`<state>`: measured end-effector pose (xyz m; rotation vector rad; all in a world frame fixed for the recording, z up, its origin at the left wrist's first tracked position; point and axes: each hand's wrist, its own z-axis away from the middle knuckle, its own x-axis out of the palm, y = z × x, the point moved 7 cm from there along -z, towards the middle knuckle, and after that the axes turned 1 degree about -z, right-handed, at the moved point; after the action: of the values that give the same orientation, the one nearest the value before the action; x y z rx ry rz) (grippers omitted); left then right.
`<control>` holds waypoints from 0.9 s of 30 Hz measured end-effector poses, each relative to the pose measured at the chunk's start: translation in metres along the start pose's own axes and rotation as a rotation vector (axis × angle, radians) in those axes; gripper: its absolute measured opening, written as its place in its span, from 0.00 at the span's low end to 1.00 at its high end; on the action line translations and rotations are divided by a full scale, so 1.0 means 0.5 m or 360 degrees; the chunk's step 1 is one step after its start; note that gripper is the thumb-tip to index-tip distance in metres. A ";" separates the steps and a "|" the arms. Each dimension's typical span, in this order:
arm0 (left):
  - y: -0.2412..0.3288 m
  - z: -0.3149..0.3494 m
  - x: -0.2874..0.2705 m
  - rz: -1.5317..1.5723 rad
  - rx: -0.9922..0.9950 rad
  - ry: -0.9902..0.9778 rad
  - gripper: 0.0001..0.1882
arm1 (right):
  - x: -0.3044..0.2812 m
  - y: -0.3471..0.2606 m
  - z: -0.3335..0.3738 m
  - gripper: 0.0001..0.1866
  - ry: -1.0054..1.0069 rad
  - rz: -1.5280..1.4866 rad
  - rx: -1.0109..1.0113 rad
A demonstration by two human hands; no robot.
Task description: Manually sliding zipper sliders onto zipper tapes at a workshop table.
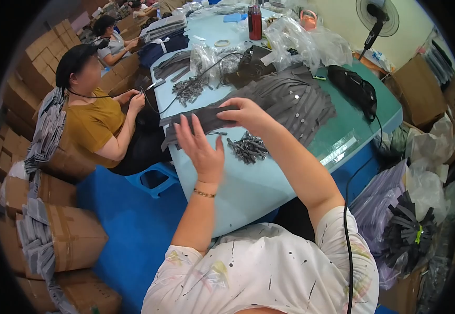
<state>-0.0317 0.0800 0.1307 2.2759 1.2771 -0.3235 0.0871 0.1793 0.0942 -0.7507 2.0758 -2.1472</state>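
A stack of dark grey fabric strips (206, 118) lies near the table's left side. My right hand (245, 114) reaches across to the right end of this stack, its fingers and thumb curled onto the strips. My left hand (202, 149) is raised just in front of the stack, fingers stretched and apart, slightly blurred, holding nothing. Right of my hands spreads a large fan of dark grey strips (295, 102), with a few small pale round spots on it. A pile of small dark pieces (247, 148) sits below my right wrist.
Another small-piece pile (188, 90) lies farther back. A co-worker (94, 112) sits at the left, beside a blue stool (154, 179). Clear plastic bags (295, 42), a red bottle (254, 22) and a black pouch (352, 91) occupy the table (227, 196). Cartons (78, 235) stand left.
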 end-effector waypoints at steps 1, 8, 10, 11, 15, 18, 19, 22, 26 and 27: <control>0.004 -0.012 -0.027 -0.0198 0.0094 0.0132 0.32 | 0.038 -0.004 0.025 0.13 -0.0071 -0.0131 0.0091; 0.018 -0.027 -0.129 0.0619 -0.0480 -0.0908 0.08 | 0.120 -0.051 0.155 0.23 -0.0382 -0.0774 -0.0050; 0.045 0.002 -0.125 0.1340 -0.0935 -0.1291 0.09 | 0.107 -0.058 0.185 0.26 -0.0363 -0.0234 -0.0318; 0.053 0.019 -0.115 0.1618 -0.1096 -0.1446 0.10 | 0.111 -0.045 0.199 0.23 -0.0367 -0.0343 -0.0364; 0.030 0.100 -0.047 0.1906 -0.1367 -0.1649 0.12 | 0.086 0.034 0.203 0.15 -0.0130 -0.0136 -0.0159; 0.005 0.158 0.024 0.2145 -0.1577 -0.1708 0.16 | 0.046 0.091 0.201 0.12 0.0117 0.0053 -0.0056; 0.002 0.166 0.042 0.2147 -0.1581 -0.1726 0.16 | 0.030 0.109 0.202 0.11 0.0200 0.0151 -0.0004; -0.043 0.189 0.094 0.2111 -0.1790 -0.1455 0.13 | -0.002 0.139 0.198 0.12 0.0333 0.0030 -0.0270; -0.088 0.185 0.123 0.1979 -0.1580 -0.1263 0.09 | -0.005 0.157 0.204 0.13 0.0411 -0.0026 -0.0218; -0.081 0.182 0.122 0.1978 -0.1582 -0.1270 0.09 | -0.006 0.161 0.207 0.12 0.0436 -0.0046 -0.0187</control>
<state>-0.0301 0.0932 0.0145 1.3775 -0.4260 -0.0552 0.1065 0.0774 0.0137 -0.5238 2.3528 -2.2725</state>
